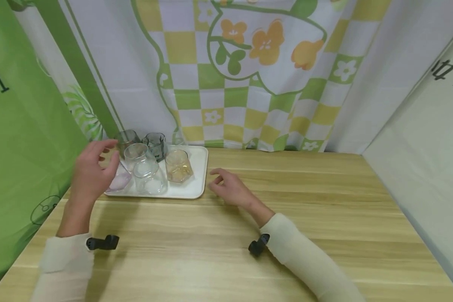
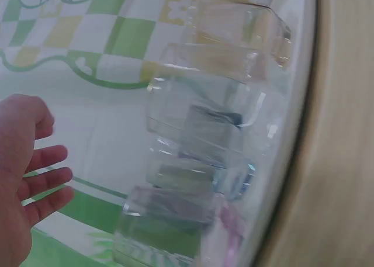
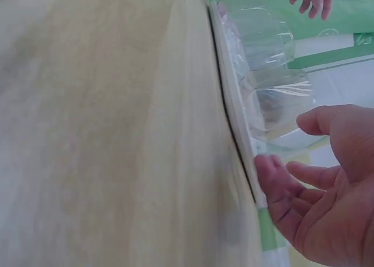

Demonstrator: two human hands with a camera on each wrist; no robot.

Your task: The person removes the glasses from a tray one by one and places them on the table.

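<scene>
glass tumblers crowd a white tray (image 1: pixel 196 191) at ten o'clock on the wooden table (image 1: pixel 287 251) in the head view. we count two smoky grey ones at the back, a clear glass (image 1: pixel 136 152) in front of them, a second clear one (image 1: pixel 149 177) nearer us, an amber glass (image 1: pixel 178 166) at its three o'clock, and a pinkish glass (image 1: pixel 120 181) at the tray's left edge. our left hand (image 1: pixel 89 174) hovers over that left edge, fingers loosely spread and holding nothing, nearest the pinkish glass. our right hand (image 1: pixel 232 188) rests on the table just off the tray's right corner, fingers relaxed and empty.

from the left wrist, we see the left hand (image 2: pixel 23 179) with fingers parted, apart from the row of glasses (image 2: pixel 198 162); no contact yet.

from the right wrist, the right hand (image 3: pixel 327 203) lies slack, one fingertip beside the tray (image 3: pixel 236 121) rim.

we judge this the reach before a pick: the next move calls for lowering the left fingers around one glass without knocking its close neighbours.
</scene>
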